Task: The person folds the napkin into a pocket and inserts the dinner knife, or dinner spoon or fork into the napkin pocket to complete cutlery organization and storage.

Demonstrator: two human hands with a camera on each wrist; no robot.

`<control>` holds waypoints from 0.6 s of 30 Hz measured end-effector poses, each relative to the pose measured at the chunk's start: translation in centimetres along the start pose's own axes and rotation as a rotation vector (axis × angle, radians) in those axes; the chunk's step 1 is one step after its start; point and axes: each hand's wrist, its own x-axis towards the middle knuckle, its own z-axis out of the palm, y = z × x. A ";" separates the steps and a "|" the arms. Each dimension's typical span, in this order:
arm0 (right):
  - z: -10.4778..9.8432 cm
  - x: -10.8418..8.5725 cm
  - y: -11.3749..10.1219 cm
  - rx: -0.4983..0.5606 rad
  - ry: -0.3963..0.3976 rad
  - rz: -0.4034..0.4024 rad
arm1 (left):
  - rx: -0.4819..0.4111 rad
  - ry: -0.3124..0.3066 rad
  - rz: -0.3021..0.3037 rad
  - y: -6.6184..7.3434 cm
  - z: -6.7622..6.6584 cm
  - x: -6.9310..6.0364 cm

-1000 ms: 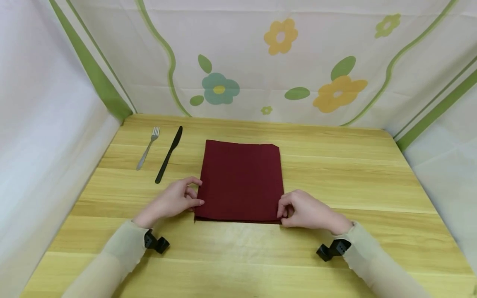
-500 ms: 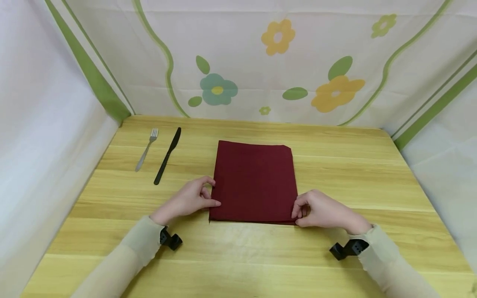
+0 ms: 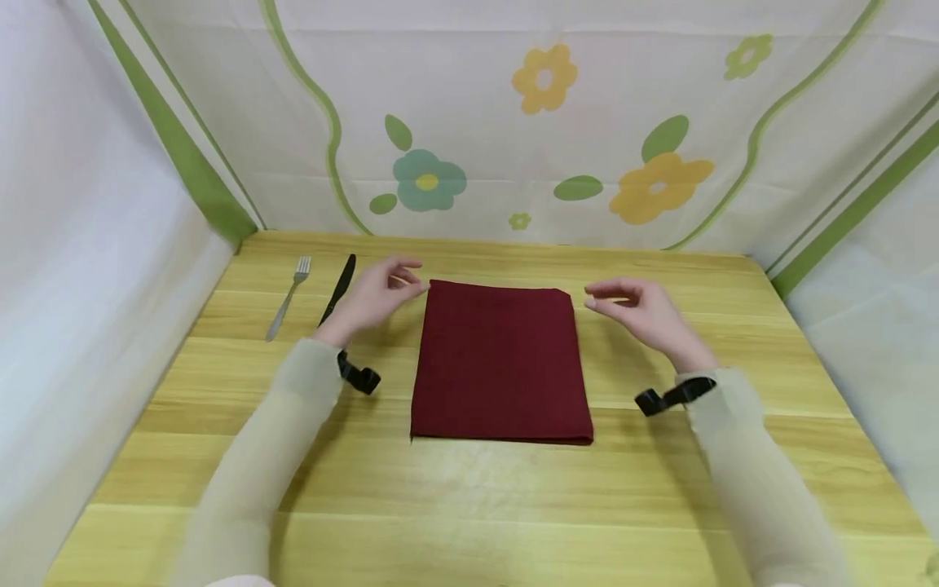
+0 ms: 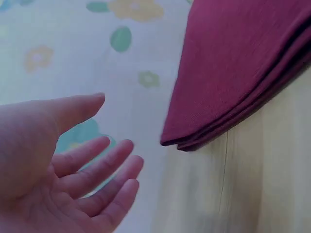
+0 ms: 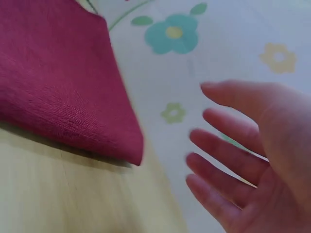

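A dark red folded cloth [image 3: 502,367] lies as a near square in the middle of the table, its stacked layers showing along one edge in the left wrist view. My left hand [image 3: 377,293] hovers by its far left corner, fingers relaxed and holding nothing. Off the far right corner, my right hand [image 3: 641,314] hangs apart from the cloth, thumb and fingers spread with nothing between them. Both wrist views show a gap between the hand and the cloth. A black knife [image 3: 341,285] is partly hidden behind my left hand.
Left of the knife lies a silver fork [image 3: 288,297]. The wooden table [image 3: 469,514] meets a white curtain [image 3: 484,98] printed with flowers at its far edge. White cloth also hangs along both sides.
The cloth has slid right with both hands at its near corners. Since then both hands have let go and moved away to beside its far corners.
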 end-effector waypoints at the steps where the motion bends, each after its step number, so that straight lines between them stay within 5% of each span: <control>1: 0.3 0.8 0.2 -0.009 0.012 0.002 | 0.002 0.001 0.006 -0.2 0.2 0.7; 8: 2.2 4.8 2.0 -0.082 0.031 -0.029 | 0.031 -0.007 0.002 -1.8 1.8 4.4; 18: 3.9 7.0 3.0 -0.180 -0.060 -0.033 | 0.079 -0.051 -0.059 -2.8 2.4 5.4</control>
